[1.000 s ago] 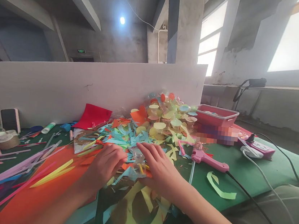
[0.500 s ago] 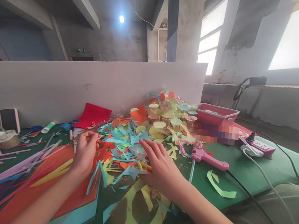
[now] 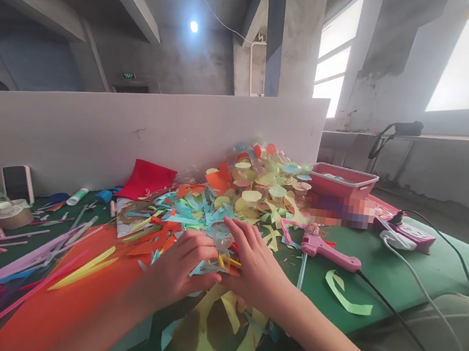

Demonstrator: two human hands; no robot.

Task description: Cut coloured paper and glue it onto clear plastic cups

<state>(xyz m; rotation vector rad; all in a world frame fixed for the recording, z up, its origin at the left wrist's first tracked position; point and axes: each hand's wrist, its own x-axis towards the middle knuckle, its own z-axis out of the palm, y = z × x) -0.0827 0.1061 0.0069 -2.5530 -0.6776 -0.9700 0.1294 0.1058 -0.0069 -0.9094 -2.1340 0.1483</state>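
My left hand (image 3: pixel 183 266) and my right hand (image 3: pixel 251 263) meet over a small clear plastic cup (image 3: pixel 221 253) among paper scraps on the green table (image 3: pixel 420 266). Both hands have fingers curled against the cup; the left one also seems to pinch a bit of blue paper, too small to be sure of. A heap of blue, orange and yellow paper cut-offs (image 3: pixel 187 215) lies just beyond the hands. Behind it stands a pile of clear cups with coloured paper discs (image 3: pixel 259 184).
A pink glue gun (image 3: pixel 328 251) with a black cable lies right of my hands, beside a green paper strip (image 3: pixel 346 294). A pink tray (image 3: pixel 340 180), a power strip (image 3: pixel 407 233), orange sheets (image 3: pixel 74 298), a phone (image 3: pixel 17 183) and a white divider board (image 3: pixel 94 135) surround the work spot.
My left hand, which had reached out left to the scraps half a second ago, has come back to the cup beside my right hand. The right hand has hardly moved.
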